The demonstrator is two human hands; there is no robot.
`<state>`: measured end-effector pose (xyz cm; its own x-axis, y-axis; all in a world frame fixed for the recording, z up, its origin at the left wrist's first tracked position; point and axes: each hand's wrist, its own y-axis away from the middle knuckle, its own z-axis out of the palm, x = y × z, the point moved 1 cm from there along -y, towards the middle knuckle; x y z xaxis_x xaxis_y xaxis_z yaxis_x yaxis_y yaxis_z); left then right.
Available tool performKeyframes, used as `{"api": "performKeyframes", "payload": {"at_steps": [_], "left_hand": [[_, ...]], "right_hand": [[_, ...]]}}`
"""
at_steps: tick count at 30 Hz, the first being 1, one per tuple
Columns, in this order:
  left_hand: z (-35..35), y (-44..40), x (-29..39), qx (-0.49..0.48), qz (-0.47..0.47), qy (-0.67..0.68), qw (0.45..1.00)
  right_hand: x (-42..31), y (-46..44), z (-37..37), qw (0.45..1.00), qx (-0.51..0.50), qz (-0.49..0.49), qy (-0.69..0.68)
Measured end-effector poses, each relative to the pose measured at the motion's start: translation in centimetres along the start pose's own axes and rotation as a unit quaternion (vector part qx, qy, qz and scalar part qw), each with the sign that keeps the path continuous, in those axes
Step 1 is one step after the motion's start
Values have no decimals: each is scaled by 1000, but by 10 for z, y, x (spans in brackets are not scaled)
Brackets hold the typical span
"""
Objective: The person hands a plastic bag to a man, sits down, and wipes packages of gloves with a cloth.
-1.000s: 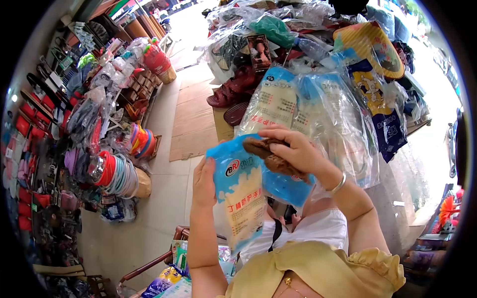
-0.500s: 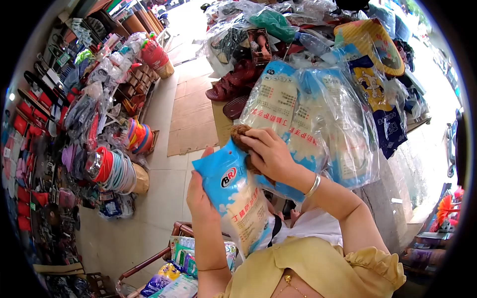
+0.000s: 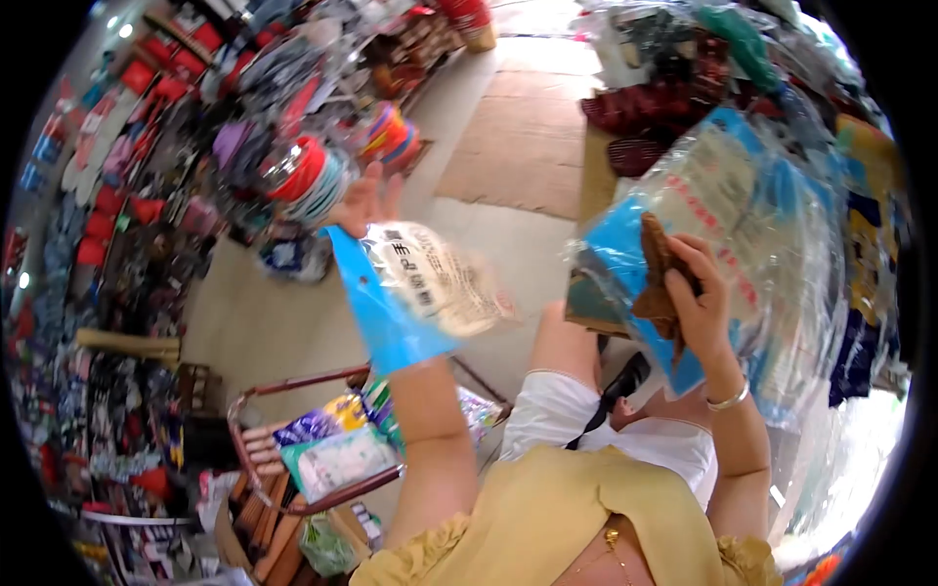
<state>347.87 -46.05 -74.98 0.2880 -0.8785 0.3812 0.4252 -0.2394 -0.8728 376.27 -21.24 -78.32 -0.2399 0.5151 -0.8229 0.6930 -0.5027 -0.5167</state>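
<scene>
My left hand (image 3: 369, 203) is stretched out to the left, holding a blue and cream plastic packet of protective gloves (image 3: 396, 317). The packet lies tilted across my forearm and is blurred by motion; its back, with dark printing, faces up. Part of the hand is hidden behind it. My right hand (image 3: 702, 298) is closed around a crumpled brown cloth (image 3: 657, 283). Just beyond that cloth, similar glove packets in a clear plastic bag (image 3: 718, 195) lie on the goods pile, close to my right hand.
At lower left a chair with a dark red frame (image 3: 283, 386) bears several packaged goods (image 3: 342, 459). A box of brown slats (image 3: 269, 532) stands beside it. Crowded shelves (image 3: 127, 254) line the left. Flattened cardboard (image 3: 518, 137) lies on the floor, and dark red sandals (image 3: 635, 112) rest on the pile.
My view has swung left. My left hand has carried the glove packet away to the left and turned it over. The right hand, with the brown cloth, has come apart from the packet.
</scene>
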Motion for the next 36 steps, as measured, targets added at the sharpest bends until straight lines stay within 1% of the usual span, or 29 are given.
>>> {"api": "performKeyframes", "payload": {"at_steps": [1,2,5,7,8,9,10,11,12,13,14,15,16,17,18,19,20,21,22,24,25,26,28,29,30,31,33,34,36], "left_hand": [[-19,-1,-3,-75,8,125,989],[-21,1,-6,-81,0,182,980],[-5,10,-15,-52,-2,220,974],[15,13,-16,20,-64,247,967],[30,17,-16,20,-66,249,966],[50,21,-13,124,-76,223,964],[58,25,-17,145,-80,214,963],[66,28,-22,166,-85,205,961],[74,32,-27,187,-90,196,958],[90,39,-31,151,-85,169,970],[103,44,-35,115,-79,141,980],[111,47,-40,114,-115,219,962],[118,52,-43,115,-149,294,937],[119,61,-41,149,-157,328,920],[121,70,-39,183,-162,360,900],[119,74,-39,201,-120,321,918],[112,77,-37,215,-98,296,926],[105,81,-35,230,-76,270,932],[89,85,-29,195,-110,276,935],[55,96,-6,130,-171,274,937],[51,95,9,142,-175,224,948],[36,94,23,107,-193,132,966],[-5,92,46,-13,-210,28,977],[-9,93,65,3,-208,20,978],[-9,86,84,104,-250,-35,962],[-14,82,102,201,-291,-87,931],[-45,75,133,106,-306,-121,938],[-46,69,149,129,-322,-198,917],[-64,67,177,70,-331,-262,904]], "right_hand": [[-6,2,5,1000,-10,13,-23],[-11,3,9,999,-16,26,-43],[-11,7,16,999,-39,1,-34],[-15,6,21,998,-48,-7,-26],[-18,5,25,998,-55,-16,-19],[-23,3,32,998,-49,-48,11],[-32,1,41,991,-54,-109,49],[-45,-3,52,983,-62,-167,49],[-54,-6,67,961,-76,-259,64],[-63,-2,87,939,-94,-328,42],[-70,1,103,912,-107,-393,50],[-77,4,118,880,-119,-456,55],[-77,7,138,874,-127,-461,84],[-76,3,143,870,-108,-473,85],[-76,2,149,886,-101,-442,93],[-73,-7,152,893,-62,-430,114],[-70,-18,153,898,-23,-418,133],[-64,-27,151,921,-60,-366,116],[-58,-32,146,940,-98,-315,93],[-43,-36,137,965,-69,-243,66],[-35,-33,127,972,-67,-212,68],[-28,-31,118,978,-65,-182,73],[-22,-21,101,988,-83,-116,52],[-18,-15,95,990,-93,-98,40],[-16,-11,90,991,-100,-80,31],[-15,-7,86,990,-112,-78,29],[-13,-3,80,994,-100,-48,22],[-11,-2,79,993,-104,-46,20],[-7,0,77,995,-92,-34,1]]}}
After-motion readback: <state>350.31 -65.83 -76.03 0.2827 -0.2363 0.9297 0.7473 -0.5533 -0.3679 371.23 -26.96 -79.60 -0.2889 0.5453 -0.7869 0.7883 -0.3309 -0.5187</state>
